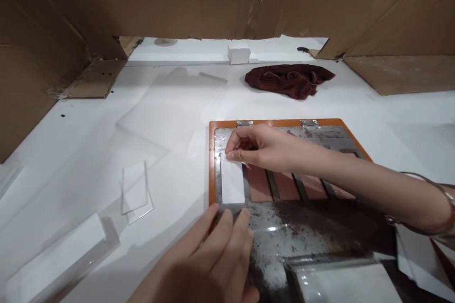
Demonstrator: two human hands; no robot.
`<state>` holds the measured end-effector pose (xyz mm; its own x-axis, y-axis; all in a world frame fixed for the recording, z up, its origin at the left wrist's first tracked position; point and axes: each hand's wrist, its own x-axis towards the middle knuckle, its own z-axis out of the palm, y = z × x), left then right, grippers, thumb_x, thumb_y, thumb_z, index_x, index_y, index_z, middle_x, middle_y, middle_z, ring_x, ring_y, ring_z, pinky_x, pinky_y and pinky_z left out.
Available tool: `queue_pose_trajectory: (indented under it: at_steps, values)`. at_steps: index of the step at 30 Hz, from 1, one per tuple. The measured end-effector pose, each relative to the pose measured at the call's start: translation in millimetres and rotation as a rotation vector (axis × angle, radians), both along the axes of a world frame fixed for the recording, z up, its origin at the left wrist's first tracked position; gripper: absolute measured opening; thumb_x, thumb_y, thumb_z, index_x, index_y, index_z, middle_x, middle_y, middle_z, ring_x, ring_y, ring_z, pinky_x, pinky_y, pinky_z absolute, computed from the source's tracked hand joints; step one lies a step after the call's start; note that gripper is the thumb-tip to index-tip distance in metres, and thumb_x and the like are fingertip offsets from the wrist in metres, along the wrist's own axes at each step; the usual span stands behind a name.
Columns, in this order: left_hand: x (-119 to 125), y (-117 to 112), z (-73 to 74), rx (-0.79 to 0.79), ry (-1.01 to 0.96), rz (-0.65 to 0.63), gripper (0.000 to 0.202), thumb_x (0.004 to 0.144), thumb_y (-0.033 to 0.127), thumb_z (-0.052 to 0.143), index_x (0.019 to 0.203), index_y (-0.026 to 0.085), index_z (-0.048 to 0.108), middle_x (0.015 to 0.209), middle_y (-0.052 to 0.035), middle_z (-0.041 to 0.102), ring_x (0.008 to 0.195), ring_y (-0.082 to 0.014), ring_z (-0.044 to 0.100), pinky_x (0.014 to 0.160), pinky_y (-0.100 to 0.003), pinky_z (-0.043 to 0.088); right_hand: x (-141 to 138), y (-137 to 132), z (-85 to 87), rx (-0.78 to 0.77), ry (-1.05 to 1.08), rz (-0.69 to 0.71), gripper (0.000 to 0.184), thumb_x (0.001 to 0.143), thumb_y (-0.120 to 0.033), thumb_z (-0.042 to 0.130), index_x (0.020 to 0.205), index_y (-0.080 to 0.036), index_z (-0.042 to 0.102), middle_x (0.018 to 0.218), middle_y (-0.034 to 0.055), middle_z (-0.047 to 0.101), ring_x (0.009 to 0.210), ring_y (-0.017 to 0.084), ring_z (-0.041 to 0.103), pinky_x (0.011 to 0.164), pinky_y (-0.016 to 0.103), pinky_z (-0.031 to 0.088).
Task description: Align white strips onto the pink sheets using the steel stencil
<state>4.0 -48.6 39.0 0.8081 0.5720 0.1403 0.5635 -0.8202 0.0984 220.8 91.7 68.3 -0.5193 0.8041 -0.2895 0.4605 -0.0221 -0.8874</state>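
An orange board [212, 161] carries a stained metal template [305, 222] with several long slots. A white strip [232, 182] lies in the leftmost slot. My right hand [259, 147] reaches in from the right and pinches the strip's top end with closed fingers. My left hand [216, 251] lies flat with fingers stretched out, its tips pressing the template's lower left edge just below the strip. The other slots show the reddish board beneath.
A dark red cloth [289, 79] lies behind the board. Clear plastic pieces [135, 191] and a long white strip [60, 255] lie to the left on the white table. A small white block [239, 53] sits at the back. Cardboard walls [213, 0] surround the table.
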Motion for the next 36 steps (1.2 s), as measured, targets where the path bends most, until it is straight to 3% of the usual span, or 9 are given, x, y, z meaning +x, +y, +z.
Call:
queue_pose_trajectory:
  at_steps: [5,11,17,23,26,32,36]
  values:
    - [-6.4,14.4,19.1,0.175,0.091,0.007,0.039,0.102,0.016,0.037,0.134,0.018,0.059,0.150,-0.0073,0.065,0.137,-0.0214,0.063,0.121,-0.038,0.044,-0.3,0.7,-0.5,0.011,-0.007,-0.006,0.014,0.095,-0.033,0.068,0.088,-0.022,0.066,0.083,0.0017,0.067,0.077,0.018,0.060,0.069,0.032,0.044]
    - [-11.2,23.3,15.3,0.243,0.093,-0.082,0.039,0.107,0.041,0.042,0.132,0.022,0.065,0.134,-0.0084,0.074,0.119,-0.0228,0.070,0.102,-0.033,0.053,-0.5,0.4,-0.9,0.019,-0.002,0.004,0.012,0.093,-0.032,0.070,0.089,-0.021,0.067,0.084,0.0016,0.068,0.077,0.017,0.060,0.069,0.032,0.045]
    - [-5.6,24.0,18.6,0.181,0.078,-0.044,0.038,0.111,0.043,0.037,0.121,0.024,0.069,0.122,-0.0059,0.078,0.103,-0.0201,0.073,0.086,-0.032,0.055,0.7,1.1,-0.4,0.010,-0.008,0.030,0.013,0.094,-0.034,0.068,0.091,-0.021,0.067,0.083,0.0014,0.068,0.074,0.017,0.060,0.066,0.031,0.045]
    - [-8.6,19.3,18.8,0.104,0.051,0.021,0.037,0.110,0.048,0.042,0.126,0.029,0.070,0.127,-0.0016,0.077,0.112,-0.0190,0.070,0.093,-0.030,0.056,-0.7,-7.2,14.4,0.113,-0.172,0.067,0.014,0.097,-0.034,0.063,0.099,-0.022,0.068,0.091,0.0011,0.072,0.080,0.018,0.064,0.071,0.031,0.048]
    - [-9.2,20.5,19.9,0.106,0.063,-0.005,0.040,0.111,0.047,0.038,0.129,0.029,0.069,0.130,-0.0030,0.076,0.112,-0.0194,0.070,0.090,-0.030,0.057,-2.3,-13.5,18.6,0.207,-0.261,0.078,0.014,0.098,-0.031,0.059,0.100,-0.022,0.069,0.099,0.0033,0.072,0.087,0.020,0.064,0.075,0.033,0.048]
    - [-8.7,22.8,22.6,0.147,0.093,-0.028,0.039,0.111,0.047,0.040,0.130,0.028,0.068,0.131,-0.0043,0.076,0.112,-0.0195,0.071,0.092,-0.031,0.056,-0.6,-20.6,9.8,0.333,-0.317,0.097,0.015,0.100,-0.027,0.056,0.106,-0.021,0.068,0.110,0.0062,0.067,0.103,0.023,0.063,0.088,0.036,0.049]
    - [-9.3,18.8,20.5,0.087,0.041,0.044,0.039,0.112,0.048,0.038,0.125,0.030,0.070,0.128,-0.0010,0.077,0.114,-0.0179,0.069,0.097,-0.030,0.051,0.6,-26.6,6.8,0.406,-0.309,0.120,0.019,0.105,-0.027,0.052,0.112,-0.018,0.068,0.112,0.0070,0.064,0.105,0.022,0.062,0.091,0.038,0.050]
